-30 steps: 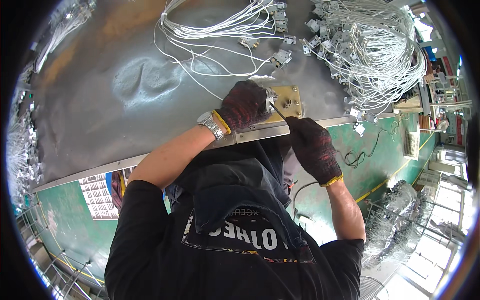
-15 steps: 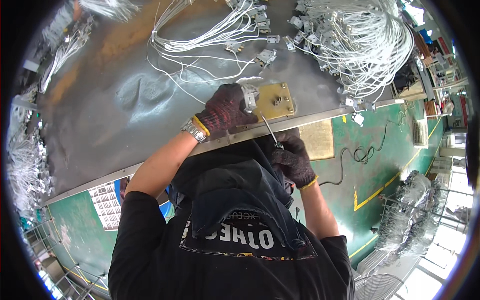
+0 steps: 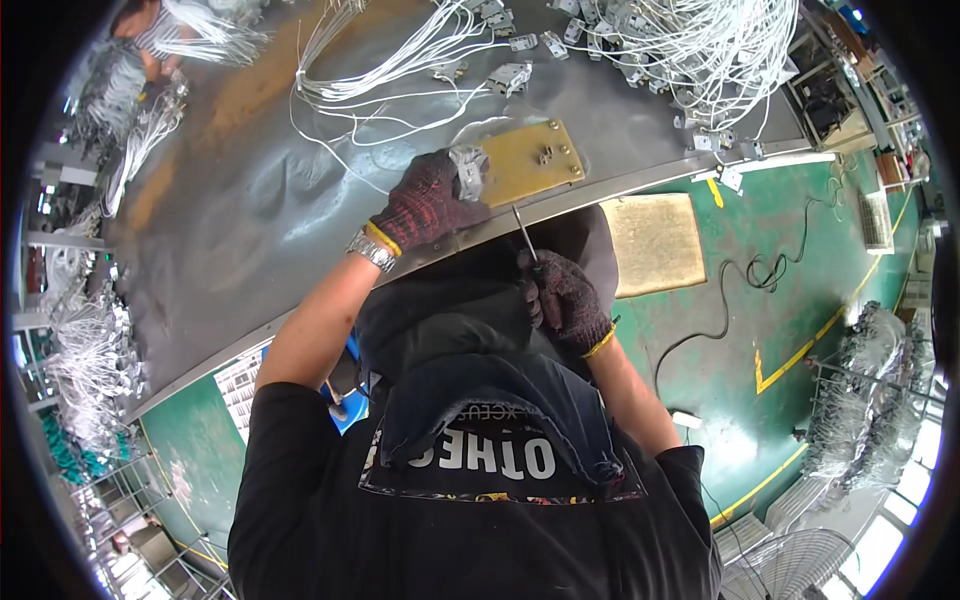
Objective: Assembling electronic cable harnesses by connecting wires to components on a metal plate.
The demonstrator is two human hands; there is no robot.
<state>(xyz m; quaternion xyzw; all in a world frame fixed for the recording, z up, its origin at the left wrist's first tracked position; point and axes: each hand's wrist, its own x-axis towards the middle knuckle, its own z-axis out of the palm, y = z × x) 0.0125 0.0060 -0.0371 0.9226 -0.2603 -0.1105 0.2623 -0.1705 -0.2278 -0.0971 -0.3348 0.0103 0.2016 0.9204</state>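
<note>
My left hand (image 3: pixel 428 203), in a dark red-and-black knit glove, is closed around a small grey metal connector housing (image 3: pixel 468 172). A thin white wire (image 3: pixel 352 168) runs from behind that hand across the table. The housing sits at the left end of a brass-coloured plate (image 3: pixel 515 165) with pegs, which lies on the table near its front edge. My right hand (image 3: pixel 570 303), gloved too, grips a screwdriver (image 3: pixel 526 234) below the table edge. Its shaft points up, with the tip by the edge near the plate; its handle is mostly hidden in my fingers.
Bundled white wires (image 3: pixel 400 80) with grey connectors spread beyond my hands. A larger wire pile (image 3: pixel 720 60) lies at the far right. At the far left, another person's arm (image 3: pixel 140 25) shows beside more wires. A tan board (image 3: pixel 655 245) and a black cable (image 3: pixel 727 300) lie on the green floor.
The whole view has shifted. Relative to the plate, the screwdriver has drawn back toward my body, its tip now at the table edge. My left hand still holds the connector housing by the plate.
</note>
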